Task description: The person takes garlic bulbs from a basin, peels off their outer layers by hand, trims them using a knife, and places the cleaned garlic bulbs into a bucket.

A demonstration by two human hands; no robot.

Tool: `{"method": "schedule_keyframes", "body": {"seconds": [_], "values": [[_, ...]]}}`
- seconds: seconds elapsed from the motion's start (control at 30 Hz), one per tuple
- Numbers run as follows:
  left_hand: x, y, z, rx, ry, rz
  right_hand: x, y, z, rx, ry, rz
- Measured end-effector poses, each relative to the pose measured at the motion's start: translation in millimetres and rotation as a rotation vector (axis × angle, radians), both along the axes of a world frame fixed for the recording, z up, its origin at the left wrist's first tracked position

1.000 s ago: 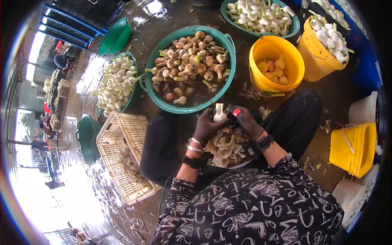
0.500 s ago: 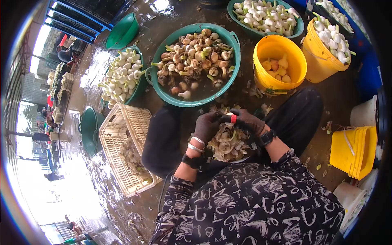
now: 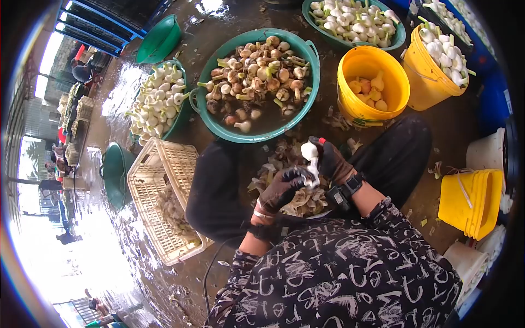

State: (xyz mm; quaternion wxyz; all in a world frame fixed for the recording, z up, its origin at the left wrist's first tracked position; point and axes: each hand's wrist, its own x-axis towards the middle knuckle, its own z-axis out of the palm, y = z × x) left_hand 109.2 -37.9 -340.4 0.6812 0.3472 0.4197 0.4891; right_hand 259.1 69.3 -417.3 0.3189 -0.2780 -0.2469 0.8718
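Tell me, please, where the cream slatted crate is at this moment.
In the head view, the cream slatted crate is on the floor at the person's left, between their left knee and a dark green tub.

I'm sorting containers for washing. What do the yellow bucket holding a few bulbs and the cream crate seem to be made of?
Yellow bucket: probably smooth, glossy plastic, given its even colour and bright sheen.
Cream crate: likely moulded, rigid plastic, judging by its regular slotted walls; its finish looks duller.

Black long-sleeve top [image 3: 350, 268], white scrawled lettering; black trousers [image 3: 396, 147]; dark gloves [image 3: 280, 190]; black wristbands [image 3: 344, 195]; pale bracelet [image 3: 263, 214].
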Motion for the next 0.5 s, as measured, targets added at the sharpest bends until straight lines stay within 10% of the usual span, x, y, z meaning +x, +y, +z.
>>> {"method": "schedule_keyframes", "body": {"seconds": [0.2, 0.3, 0.37, 0.47, 0.5], "values": [[-16, -8, 26, 0.209, -0.453, 0.052, -3, 16, -3, -0.363, 0.018, 0.076], [-39, 1, 25, 0.133, -0.244, -0.14, 4, 20, -21, -0.478, 0.063, 0.124], [-45, 16, -2, 0.173, 0.764, -0.1, -1, 21, -16, -0.471, -0.033, 0.075], [-85, 44, -60, -0.138, 0.996, 0.282, -1, 25, 26, -0.118, -0.27, -0.062], [-101, 57, -69, -0.183, 1.189, 0.311, 4, 35, 42, -0.173, 0.119, -0.081]]}}
